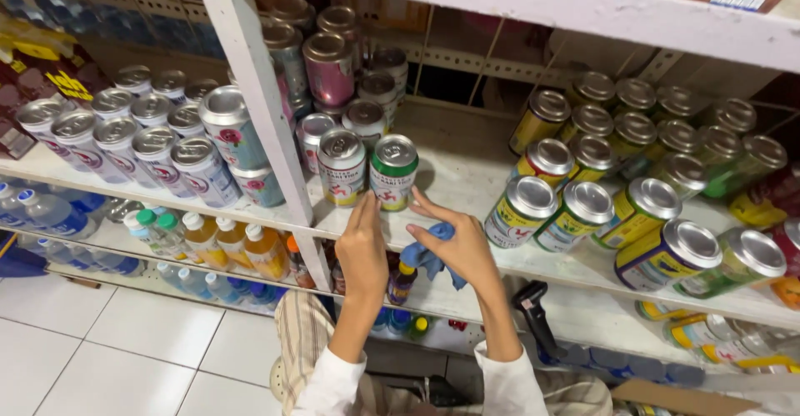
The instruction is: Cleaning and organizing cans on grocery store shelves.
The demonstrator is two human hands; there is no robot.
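I see silver cans [125, 137] packed at far left of white shelf [467, 174]. Left hand [362, 245] raised flat, fingers [367, 209] pressed together, tips touching base of green-topped can [393, 172], which stands upright near shelf's front edge, just beside grey can [342, 166]. Right hand [454, 245] has blue cloth [427, 253] bunched in palm, fingertips [421, 201] on same can. Yellow-green cans [617, 208] lie farther right.

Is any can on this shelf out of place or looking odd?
Yes. One green can stands alone among silver and pink cans, right in front of both hands: left hand, right hand, which holds a blue cloth. No spill or damage shows.
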